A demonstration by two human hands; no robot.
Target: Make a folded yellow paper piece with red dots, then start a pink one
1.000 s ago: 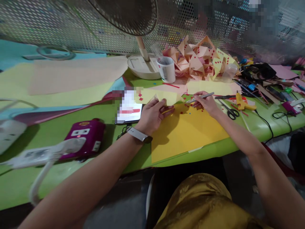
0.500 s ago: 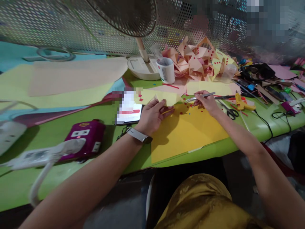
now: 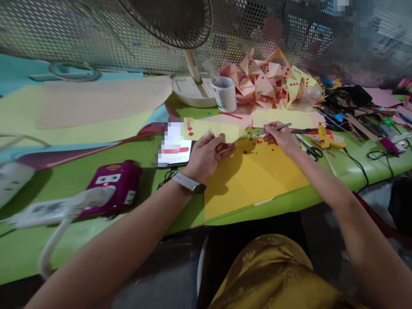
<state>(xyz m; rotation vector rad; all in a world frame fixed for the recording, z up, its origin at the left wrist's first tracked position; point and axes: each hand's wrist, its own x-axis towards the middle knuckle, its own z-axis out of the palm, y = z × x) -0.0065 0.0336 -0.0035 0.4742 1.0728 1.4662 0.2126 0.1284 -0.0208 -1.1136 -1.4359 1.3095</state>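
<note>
Pinching a pale yellow folded paper [image 3: 222, 134] just behind the orange sheet [image 3: 254, 176], the left hand [image 3: 206, 156] steadies it; the right hand [image 3: 281, 137] grips tweezers [image 3: 270, 129] beside it; the fan [image 3: 167, 19] behind could scatter the loose red squares [image 3: 268, 148].

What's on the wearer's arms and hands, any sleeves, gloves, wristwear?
Both forearms are bare: no sleeves, no gloves. The left hand has a pale grey band with a dark watch body on its wrist. The right hand and wrist show nothing worn.

tweezers [image 3: 272, 128]: thin metal, shiny
yellow sheet [image 3: 254, 176]: matt paper
table [image 3: 96, 223]: smooth green
screen [image 3: 80, 30]: perforated metal
</note>
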